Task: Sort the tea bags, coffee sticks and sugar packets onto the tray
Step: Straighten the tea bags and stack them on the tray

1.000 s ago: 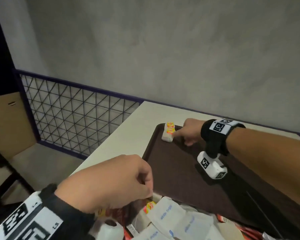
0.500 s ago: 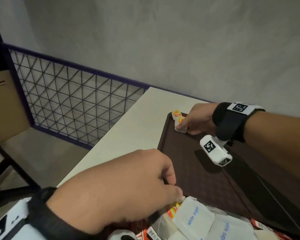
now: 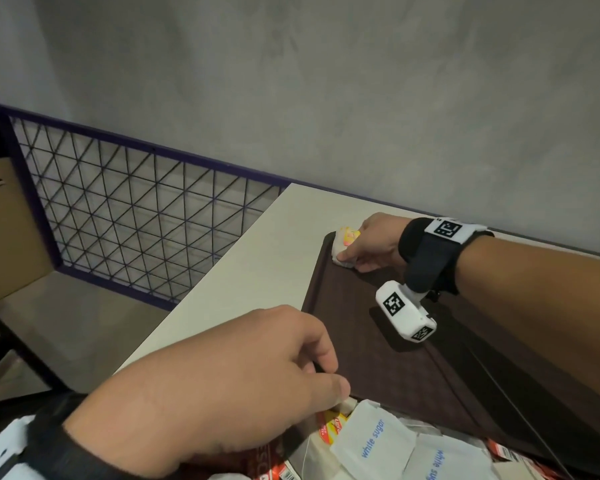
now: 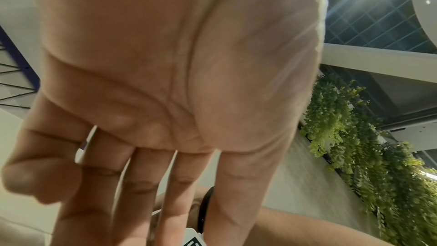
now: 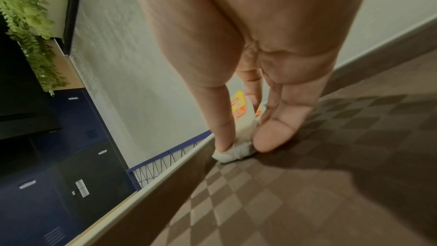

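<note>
Fingers (image 5: 224,137) pinching tea bags (image 5: 238,149).

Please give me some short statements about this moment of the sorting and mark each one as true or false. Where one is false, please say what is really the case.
1. The right hand holds tea bags at the far left corner of the brown tray. True.
2. The tea bags are in the middle of the tray. False: they lie against its rim in the corner.
3. The left hand is at the mixed pile near the tray's near edge. True.
4. The white sugar packets are already sorted beside the tea bags. False: they are in the pile, far from the tea bags.
5. The right hand is flat and open. False: thumb and fingers pinch the tea bags.
</note>
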`<control>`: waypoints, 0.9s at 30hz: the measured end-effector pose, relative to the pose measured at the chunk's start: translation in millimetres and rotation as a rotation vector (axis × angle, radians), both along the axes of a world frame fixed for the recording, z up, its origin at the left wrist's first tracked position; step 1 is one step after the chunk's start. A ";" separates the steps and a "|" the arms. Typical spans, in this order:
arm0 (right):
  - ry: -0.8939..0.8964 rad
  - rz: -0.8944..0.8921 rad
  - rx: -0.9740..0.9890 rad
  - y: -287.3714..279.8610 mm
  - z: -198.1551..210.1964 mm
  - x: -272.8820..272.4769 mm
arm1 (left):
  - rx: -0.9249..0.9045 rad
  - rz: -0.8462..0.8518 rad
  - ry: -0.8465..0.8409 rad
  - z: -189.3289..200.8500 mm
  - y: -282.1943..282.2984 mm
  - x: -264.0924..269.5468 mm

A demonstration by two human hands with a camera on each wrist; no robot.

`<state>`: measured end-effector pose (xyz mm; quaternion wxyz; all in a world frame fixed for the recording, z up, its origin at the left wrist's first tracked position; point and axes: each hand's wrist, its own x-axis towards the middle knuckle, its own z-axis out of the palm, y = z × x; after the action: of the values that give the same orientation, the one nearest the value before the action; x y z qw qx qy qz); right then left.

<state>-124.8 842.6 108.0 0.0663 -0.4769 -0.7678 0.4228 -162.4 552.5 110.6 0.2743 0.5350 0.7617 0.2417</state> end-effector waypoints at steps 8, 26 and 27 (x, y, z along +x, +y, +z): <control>0.017 -0.031 0.024 -2.7 3.5 -9.2 | -0.013 -0.007 -0.011 -0.5 0.6 -3.0; -0.114 0.511 0.209 -96.4 50.4 73.2 | -0.112 -0.071 0.090 30.1 -14.5 -3.1; -0.141 0.565 0.217 -113.3 51.2 80.8 | -0.149 -0.075 0.120 33.6 -15.0 0.5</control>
<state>-44.0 729.3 159.2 -0.0566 -0.2627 -0.9134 0.3057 -161.9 537.5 144.1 0.2759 0.5548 0.7721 0.1415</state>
